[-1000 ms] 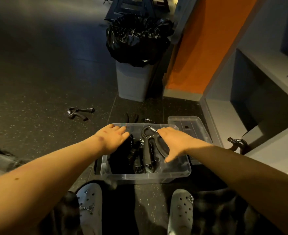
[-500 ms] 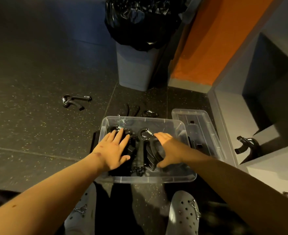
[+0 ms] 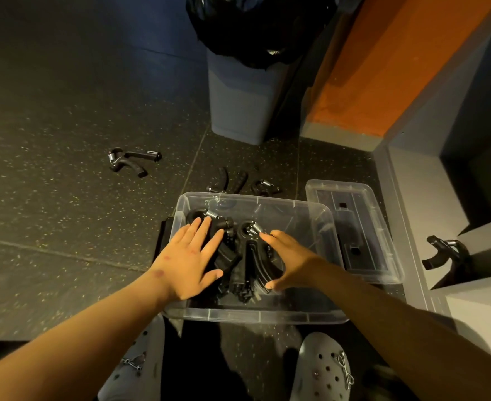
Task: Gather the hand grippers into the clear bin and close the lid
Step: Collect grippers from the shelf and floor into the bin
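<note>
A clear plastic bin point(image 3: 319, 224) sits on the floor in front of my feet, holding several black hand grippers point(image 3: 247, 267) with metal springs. My left hand point(image 3: 190, 261) lies flat on the grippers at the bin's left side, fingers spread. Over the grippers at the right, my right hand point(image 3: 289, 260) curves with its fingers apart and touches them. The clear lid point(image 3: 354, 227) lies on the floor just right of the bin. One loose gripper point(image 3: 133, 160) lies far left on the floor, two more point(image 3: 240, 182) just behind the bin, and another point(image 3: 444, 253) on a grey ledge at right.
A grey trash can point(image 3: 241, 102) with a black bag stands behind the bin. An orange wall point(image 3: 383, 62) and grey shelving point(image 3: 455, 175) close off the right side. My two grey clogs point(image 3: 321, 369) are below the bin. Dark speckled floor spreads to the left.
Both hands have gone down from the bin's rim into the bin and now rest on the grippers. The camera has tilted down and nearer.
</note>
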